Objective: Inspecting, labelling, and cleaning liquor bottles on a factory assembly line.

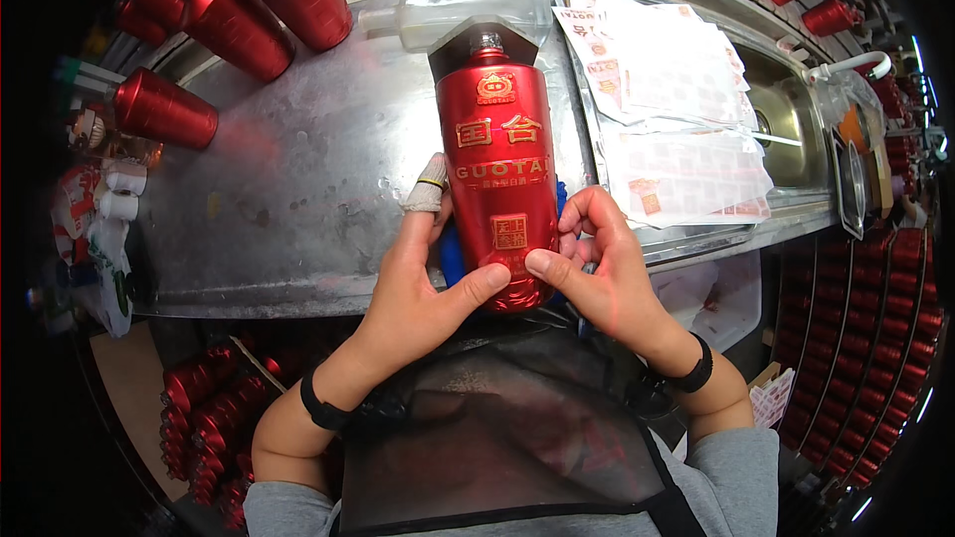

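Note:
A glossy red bottle with raised gold lettering is held between my two hands, its neck pointing away from me. My left hand grips its lower left side, thumb on the front, with a pale finger cover bound by a dark band on one finger. On the lower right side, my right hand presses its thumb near the bottle's base, fingers curled behind. A bit of blue material shows behind the bottle, mostly hidden. Behind the neck is a dark angular piece, and a clear glass bottle lies beyond it.
The bottle is over a metal worktable. Several red bottles stand at the far left. Printed transfer sheets lie on the right, beside a sink with a white tap. Racked red bottles fill the right side.

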The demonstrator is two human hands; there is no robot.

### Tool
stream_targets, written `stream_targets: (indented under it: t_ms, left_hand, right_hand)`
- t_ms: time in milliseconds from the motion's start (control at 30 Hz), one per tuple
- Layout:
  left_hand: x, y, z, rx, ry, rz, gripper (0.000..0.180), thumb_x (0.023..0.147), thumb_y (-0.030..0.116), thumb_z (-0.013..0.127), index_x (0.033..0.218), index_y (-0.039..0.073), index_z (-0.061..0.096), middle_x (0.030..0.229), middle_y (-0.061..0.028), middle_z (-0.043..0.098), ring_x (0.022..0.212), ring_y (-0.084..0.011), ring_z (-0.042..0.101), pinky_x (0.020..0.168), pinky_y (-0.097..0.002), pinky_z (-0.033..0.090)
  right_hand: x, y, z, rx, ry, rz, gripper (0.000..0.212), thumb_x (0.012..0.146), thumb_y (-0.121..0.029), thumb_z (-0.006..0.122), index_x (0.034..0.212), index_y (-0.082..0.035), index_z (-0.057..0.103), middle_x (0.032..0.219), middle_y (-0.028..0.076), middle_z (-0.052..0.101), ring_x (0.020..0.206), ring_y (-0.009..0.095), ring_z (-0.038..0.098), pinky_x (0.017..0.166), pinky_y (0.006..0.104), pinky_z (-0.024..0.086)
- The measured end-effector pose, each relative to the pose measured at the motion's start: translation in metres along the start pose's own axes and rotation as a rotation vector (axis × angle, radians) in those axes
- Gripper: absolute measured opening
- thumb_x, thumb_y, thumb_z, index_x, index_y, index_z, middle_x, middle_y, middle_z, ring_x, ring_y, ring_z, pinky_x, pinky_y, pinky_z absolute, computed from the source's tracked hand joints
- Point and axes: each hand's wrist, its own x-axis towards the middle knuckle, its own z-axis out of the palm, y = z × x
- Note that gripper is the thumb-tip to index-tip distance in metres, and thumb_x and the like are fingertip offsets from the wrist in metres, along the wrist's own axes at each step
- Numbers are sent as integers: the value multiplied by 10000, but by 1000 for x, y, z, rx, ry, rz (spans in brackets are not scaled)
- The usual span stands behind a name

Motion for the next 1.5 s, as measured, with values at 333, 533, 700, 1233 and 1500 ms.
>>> stream_targets:
  t_ms: [333,533,700,1233,1500]
  left_hand:
    - [1,-7,1,-44,33,-15,941,908,194,736,1560,-68,109,1568,-215,315,1467,-288,305,1194,-393,234]
    - [1,-7,-1,-3,8,17,973,892,194,757,1560,-71,100,1572,-218,303,1468,-291,303,1196,-396,235]
    - [3,-4,-3,5,-20,9,1023,863,207,790,1559,-72,94,1569,-219,304,1467,-291,303,1200,-400,231]
    - [2,-1,0,-12,28,-12,949,892,160,747,1554,-82,112,1564,-224,316,1458,-283,324,1193,-387,244]
    - [3,-3,0,-31,17,7,946,894,172,747,1553,-83,118,1562,-222,319,1457,-282,325,1194,-390,242]
  right_hand:
    - [-1,-12,6,-50,32,86,461,820,-237,837,985,-82,435,816,-30,428,691,27,376,555,198,342]
    - [-1,-8,5,-52,39,81,470,812,-237,841,978,-84,429,807,-28,428,682,33,376,549,204,342]
    - [0,-1,5,48,20,60,442,836,-235,817,978,-84,427,810,-29,432,683,32,376,548,204,342]
    - [3,-11,11,-178,82,65,520,786,-281,865,942,-86,409,801,-9,413,710,76,367,567,240,381]
    - [3,-6,7,-50,49,32,477,831,-275,828,943,-75,411,809,-10,424,711,69,369,578,242,381]
